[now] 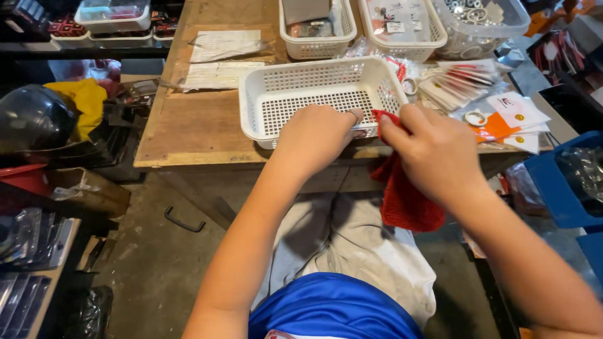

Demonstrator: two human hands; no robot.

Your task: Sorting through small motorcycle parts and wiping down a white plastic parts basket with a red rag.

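An empty white perforated basket (320,97) is set at the near edge of the wooden tabletop (188,125), slightly overhanging it, so it sits close to the seated person. The left hand (314,135) is closed over the basket's near rim, fingers curled around the edge, apparently to steady it. The right hand (430,147) is pinched shut on a red cloth (405,198), gripped at its top corner just beside the basket's near right corner; the rest of the cloth hangs down below the table edge over the lap. The cloth is held touching or nearly touching the rim; which cannot be told. A small item between the two hands is hidden by the fingers.

Along the far edge, two more white baskets (317,31) (402,25) with packaged parts and a clear tub of metal rings (483,19) are lined up, out of the way. Flat packets with red and orange print (496,116) are fanned at the right edge, within reach of the right hand. Plastic-sleeved paper sheets (223,47) lie toward the far left corner. A dark helmet (31,119) rests off the table at left, a blue bin (559,182) at right.
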